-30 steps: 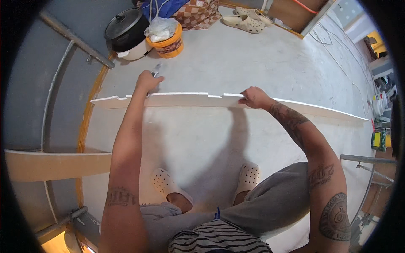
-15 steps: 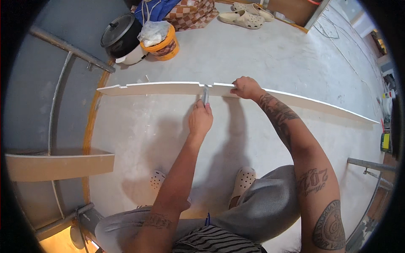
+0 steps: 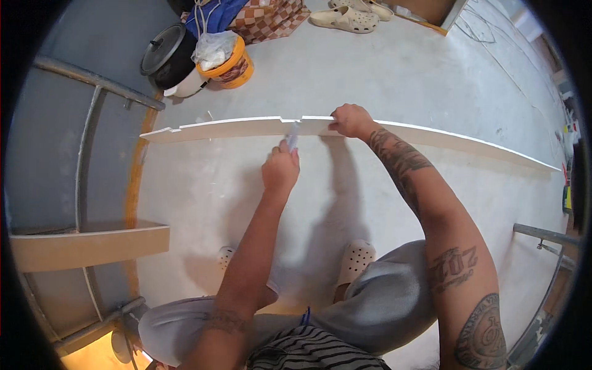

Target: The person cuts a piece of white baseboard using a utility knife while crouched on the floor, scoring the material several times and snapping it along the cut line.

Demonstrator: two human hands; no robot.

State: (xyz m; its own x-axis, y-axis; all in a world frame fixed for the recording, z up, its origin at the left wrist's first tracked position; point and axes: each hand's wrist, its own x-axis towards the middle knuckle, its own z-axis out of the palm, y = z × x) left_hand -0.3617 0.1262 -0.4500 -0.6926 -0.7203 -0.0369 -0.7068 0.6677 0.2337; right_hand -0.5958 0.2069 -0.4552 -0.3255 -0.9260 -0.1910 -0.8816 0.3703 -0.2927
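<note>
The small tool (image 3: 292, 137) in the left hand (image 3: 280, 169) is blurred and mostly wrapped in the fingers, so its kind cannot be told. The right hand (image 3: 350, 120) covers the part of the long white board (image 3: 234, 128) beneath it, hiding its grip there. The board's far right end thins into the dark rim. The sandals (image 3: 345, 18) and patterned bag (image 3: 265, 15) are cut off by the top edge.
</note>
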